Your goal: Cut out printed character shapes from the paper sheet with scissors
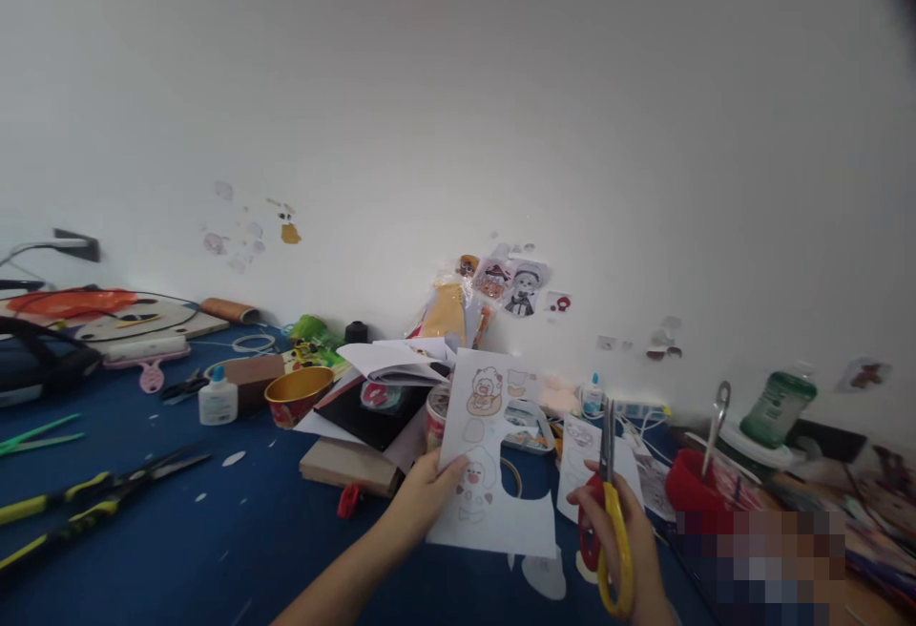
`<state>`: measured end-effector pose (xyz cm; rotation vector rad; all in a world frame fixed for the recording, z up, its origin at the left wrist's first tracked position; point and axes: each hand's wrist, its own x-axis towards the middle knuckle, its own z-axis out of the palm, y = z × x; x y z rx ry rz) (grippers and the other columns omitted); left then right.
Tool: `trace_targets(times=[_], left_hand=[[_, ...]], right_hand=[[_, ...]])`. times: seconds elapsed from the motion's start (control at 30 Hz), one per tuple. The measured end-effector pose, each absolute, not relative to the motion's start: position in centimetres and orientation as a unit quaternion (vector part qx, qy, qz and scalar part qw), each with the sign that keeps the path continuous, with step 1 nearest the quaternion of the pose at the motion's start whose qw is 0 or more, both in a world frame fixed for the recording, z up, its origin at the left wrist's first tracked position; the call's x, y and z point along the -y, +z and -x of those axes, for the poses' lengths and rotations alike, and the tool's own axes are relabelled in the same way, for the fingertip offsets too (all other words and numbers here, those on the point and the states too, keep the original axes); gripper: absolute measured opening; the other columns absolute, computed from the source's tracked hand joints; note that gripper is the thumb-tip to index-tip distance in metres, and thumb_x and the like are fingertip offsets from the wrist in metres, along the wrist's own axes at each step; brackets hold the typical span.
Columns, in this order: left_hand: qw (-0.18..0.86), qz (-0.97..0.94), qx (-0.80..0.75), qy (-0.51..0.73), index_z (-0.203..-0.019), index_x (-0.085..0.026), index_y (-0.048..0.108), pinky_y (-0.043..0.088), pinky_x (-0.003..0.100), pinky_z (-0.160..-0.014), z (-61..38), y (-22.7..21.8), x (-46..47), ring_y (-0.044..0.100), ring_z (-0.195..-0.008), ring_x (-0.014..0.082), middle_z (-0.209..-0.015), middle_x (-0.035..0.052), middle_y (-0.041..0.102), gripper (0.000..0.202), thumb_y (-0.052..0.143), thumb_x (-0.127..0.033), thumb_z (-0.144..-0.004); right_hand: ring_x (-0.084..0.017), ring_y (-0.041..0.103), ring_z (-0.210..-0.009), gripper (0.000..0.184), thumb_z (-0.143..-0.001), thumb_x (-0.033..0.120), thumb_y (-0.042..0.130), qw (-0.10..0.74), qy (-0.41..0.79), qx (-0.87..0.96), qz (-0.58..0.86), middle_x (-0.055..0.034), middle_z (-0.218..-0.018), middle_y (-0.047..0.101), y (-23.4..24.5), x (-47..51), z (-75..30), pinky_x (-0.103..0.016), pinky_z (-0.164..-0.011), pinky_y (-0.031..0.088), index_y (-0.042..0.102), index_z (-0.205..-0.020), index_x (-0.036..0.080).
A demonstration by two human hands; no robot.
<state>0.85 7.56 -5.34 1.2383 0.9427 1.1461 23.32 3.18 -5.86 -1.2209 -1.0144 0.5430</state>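
My left hand [429,488] grips the left edge of a white sheet of paper [526,521] printed with small cartoon characters. A rounded piece is cut out of the sheet's right side. In my right hand [634,531] is a pair of scissors [608,473] with one yellow and one red handle, blades pointing up and apart from the paper. Whether the blades are fully together I cannot tell. Behind that hand lies a second printed sheet [569,473]. Cut paper scraps [544,573] lie below the held sheet.
At left are yellow-black shears [107,502], green scissors [39,440], a glue bottle [218,399] and a gold-lined bowl [297,395]. A stack of papers and boxes [350,464] stands behind my left arm. On the right are a red cup [693,483] and a green bottle [779,406].
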Motion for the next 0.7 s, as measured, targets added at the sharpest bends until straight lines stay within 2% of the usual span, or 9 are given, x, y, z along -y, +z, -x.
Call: trace_targets(times=[0.27,0.5,0.6,0.7], left_hand=[[0.599,-0.516,-0.395,0.469,-0.073,-0.013,0.058,0.051,0.036,-0.062,-0.9,-5.0,-7.1,0.065,-0.063,0.0234,-0.062,0.0054,0.066,0.039,0.067,-0.049,-0.059],[0.619,-0.516,-0.382,0.452,-0.075,-0.013,0.059,0.051,0.036,-0.063,-1.0,-5.1,-7.3,0.064,-0.063,0.0222,-0.066,0.0069,0.068,0.044,0.069,-0.052,-0.057],[0.615,-0.521,-0.381,0.453,-0.074,-0.014,0.059,0.051,0.035,-0.063,-0.9,-5.2,-7.4,0.064,-0.062,0.0215,-0.068,0.0066,0.068,0.044,0.068,-0.053,-0.057],[0.609,-0.523,-0.384,0.457,-0.075,-0.013,0.059,0.051,0.035,-0.063,-0.8,-5.4,-7.6,0.064,-0.063,0.0219,-0.069,0.0066,0.068,0.045,0.068,-0.054,-0.057]], right_hand=[[-0.011,0.049,-0.043,0.05,-0.067,0.04,0.067,0.638,0.27,0.49,0.529,0.0021,-0.059,0.063,-6.6,-3.8,-24.4,-0.022,-0.039,0.041,0.05,-0.109,0.019],[-0.009,0.045,-0.039,0.051,-0.07,0.046,0.064,0.619,0.328,0.509,0.5,0.0012,-0.059,0.062,-6.1,-3.1,-22.9,-0.019,-0.031,0.031,0.045,-0.109,0.019],[-0.009,0.044,-0.038,0.049,-0.07,0.049,0.062,0.6,0.331,0.53,0.499,0.002,-0.056,0.057,-6.1,-2.9,-22.5,-0.019,-0.031,0.029,0.049,-0.104,0.018],[-0.009,0.045,-0.039,0.044,-0.069,0.049,0.063,0.593,0.329,0.541,0.498,0.0031,-0.055,0.054,-6.5,-2.9,-22.6,-0.021,-0.033,0.032,0.056,-0.101,0.019]])
